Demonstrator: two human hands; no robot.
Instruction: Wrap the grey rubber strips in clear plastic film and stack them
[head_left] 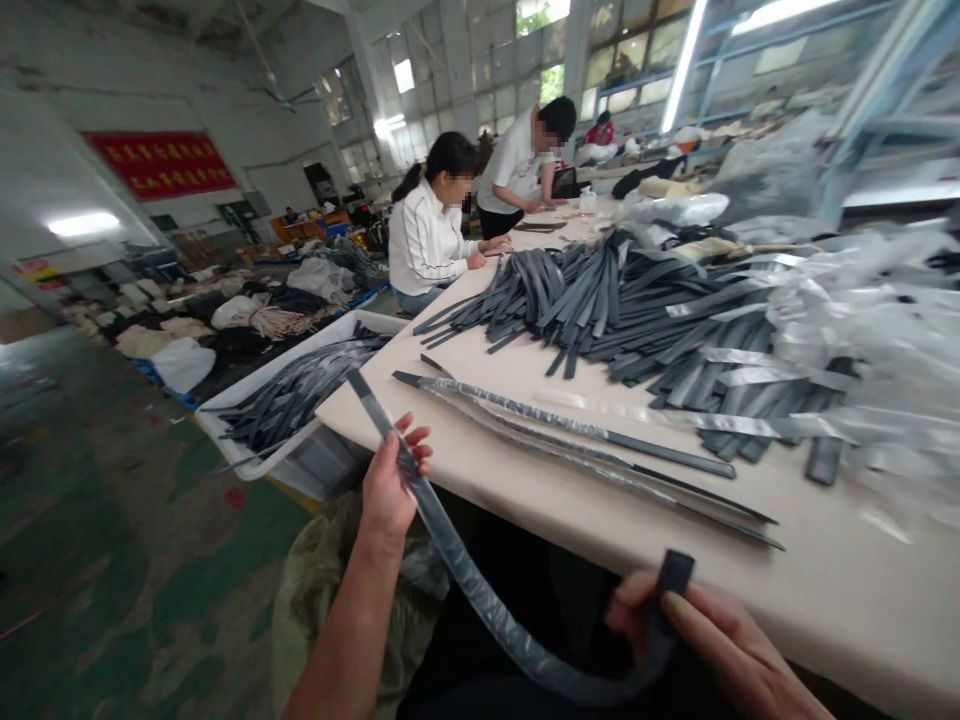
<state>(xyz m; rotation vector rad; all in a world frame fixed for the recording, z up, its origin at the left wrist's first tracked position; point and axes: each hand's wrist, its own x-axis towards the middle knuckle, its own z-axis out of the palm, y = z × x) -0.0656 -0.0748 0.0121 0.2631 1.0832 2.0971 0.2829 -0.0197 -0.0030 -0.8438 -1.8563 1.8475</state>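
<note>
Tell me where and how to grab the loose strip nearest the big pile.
I'd pinch the strip near its right end, coming from the near side of the table, thumb and finger on its long edges. It's narrow and flat there, and looks smooth, while its middle looks shiny and crinkly.

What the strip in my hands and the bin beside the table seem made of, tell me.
Strip: perhaps leather or synthetic, dark and bending smoothly; crinkled glints suggest clear plastic film over it. Bin: probably rigid plastic, by its pale, moulded-looking rim.
</note>
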